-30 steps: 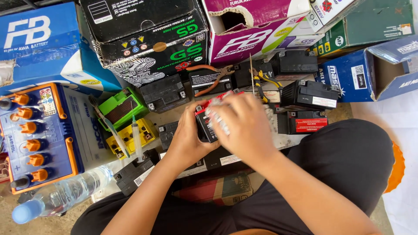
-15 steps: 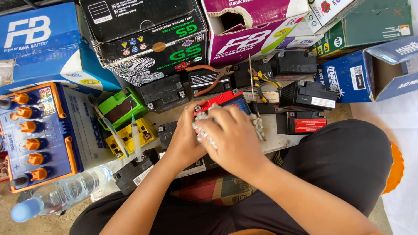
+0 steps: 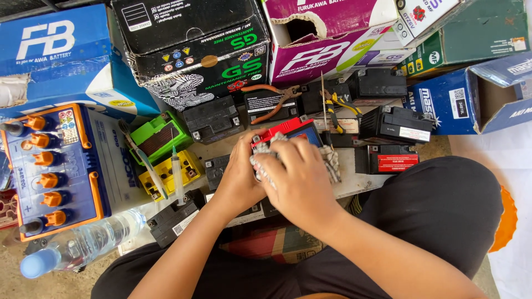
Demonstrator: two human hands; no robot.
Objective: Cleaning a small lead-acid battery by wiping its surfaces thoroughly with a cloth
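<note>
The left hand (image 3: 239,176) grips the near-left side of a small red-topped battery (image 3: 284,133), its fingers curled tight against the casing, while the right hand (image 3: 296,180) presses a grey rag (image 3: 331,160) onto the battery's near face, fingers bunched together and closed on the cloth. The battery sits tilted on the pale work board (image 3: 354,180), in front of the person's lap and just behind the 2 hands. Compared with 1 second ago, the right hand has drawn back toward the body, so the red top and a strip of blue label now show where the hand and blurred rag covered them; against the picture half a second ago the pose is nearly the same, with the rag spread a little further right. Behind the battery lie orange-handled pliers (image 3: 269,101) and yellow-handled cutters (image 3: 339,102) on black batteries, unmoved; a syringe (image 3: 177,176) rests on the yellow battery (image 3: 166,174) to the left.
</note>
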